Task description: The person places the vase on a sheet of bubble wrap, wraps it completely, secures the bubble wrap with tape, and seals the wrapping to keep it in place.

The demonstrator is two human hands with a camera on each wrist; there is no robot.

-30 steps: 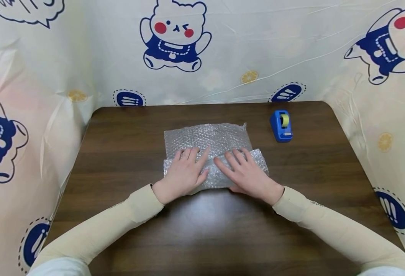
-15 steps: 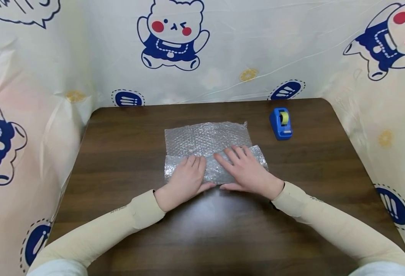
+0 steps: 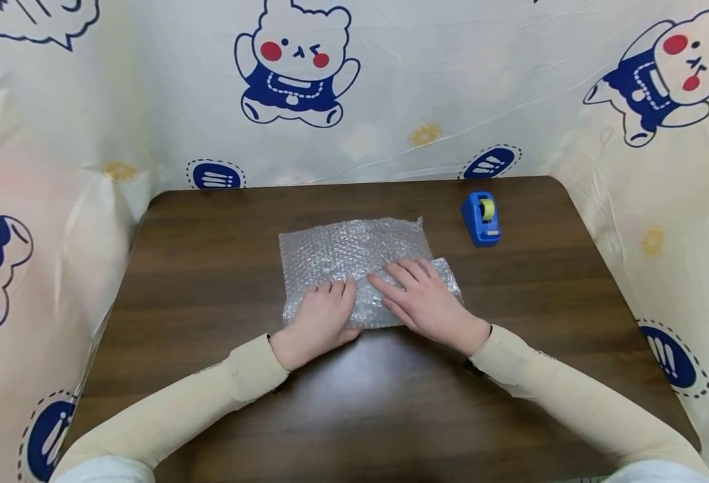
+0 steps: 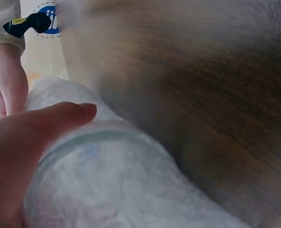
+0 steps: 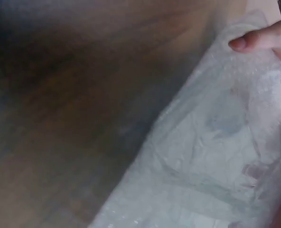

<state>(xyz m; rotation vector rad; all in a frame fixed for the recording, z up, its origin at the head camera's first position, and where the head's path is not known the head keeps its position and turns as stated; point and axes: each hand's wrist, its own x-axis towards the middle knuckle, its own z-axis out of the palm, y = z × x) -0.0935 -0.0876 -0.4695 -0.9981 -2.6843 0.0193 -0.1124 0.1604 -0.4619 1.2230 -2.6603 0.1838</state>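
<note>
Left of centre in the head view, the person's left hand (image 3: 320, 316) grips the near edge of the bubble wrap (image 3: 354, 248), thumb at the front, fingers bent over the top. The bubble wrap lies mid-frame on the brown table (image 3: 209, 268), its far part spread flat, its near part folded over. Just right of centre, the right hand (image 3: 429, 302) rests on the fold with fingers spread, clasping nothing. Folding well probably calls for even pressure from both hands — snug and square, without crushing anything inside. Low in the left wrist view, a curved band (image 4: 102, 135) shows in the layers — perhaps a wrapped rim, though the contents cannot be told. At upper right of the head view, a blue tape dispenser (image 3: 473, 220) holds a yellowish tape roll (image 3: 487, 209).
</note>
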